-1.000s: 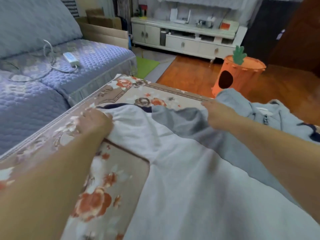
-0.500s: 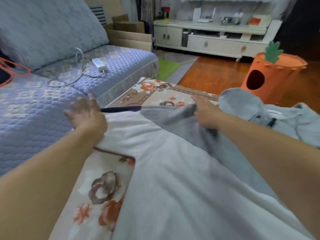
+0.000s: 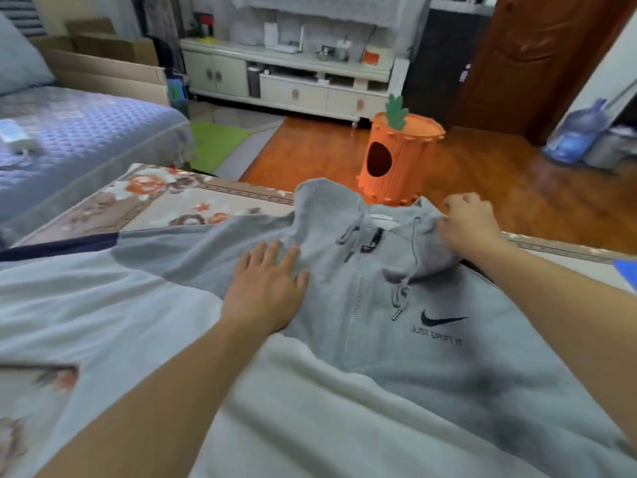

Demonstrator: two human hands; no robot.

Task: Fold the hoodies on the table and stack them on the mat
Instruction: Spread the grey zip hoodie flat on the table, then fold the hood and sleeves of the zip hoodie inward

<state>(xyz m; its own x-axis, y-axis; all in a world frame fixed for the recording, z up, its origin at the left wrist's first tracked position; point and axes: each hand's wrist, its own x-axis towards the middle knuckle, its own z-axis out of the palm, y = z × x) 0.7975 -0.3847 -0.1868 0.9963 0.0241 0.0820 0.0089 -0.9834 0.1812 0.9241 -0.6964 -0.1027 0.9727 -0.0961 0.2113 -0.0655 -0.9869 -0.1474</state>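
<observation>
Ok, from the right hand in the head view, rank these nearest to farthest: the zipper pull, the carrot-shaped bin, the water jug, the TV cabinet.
From the right hand, gripping the grey hoodie at its hood:
1. Zipper pull, just to its left on the hoodie's chest.
2. Carrot-shaped bin, on the floor beyond the table.
3. Water jug, far right by the door.
4. TV cabinet, against the back wall.

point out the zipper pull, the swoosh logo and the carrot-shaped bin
zipper pull [image 3: 374, 240], head view, on the dark tab at the collar
swoosh logo [image 3: 441, 319], head view, mid-curve
carrot-shaped bin [image 3: 408, 160], head view, orange side wall
</observation>
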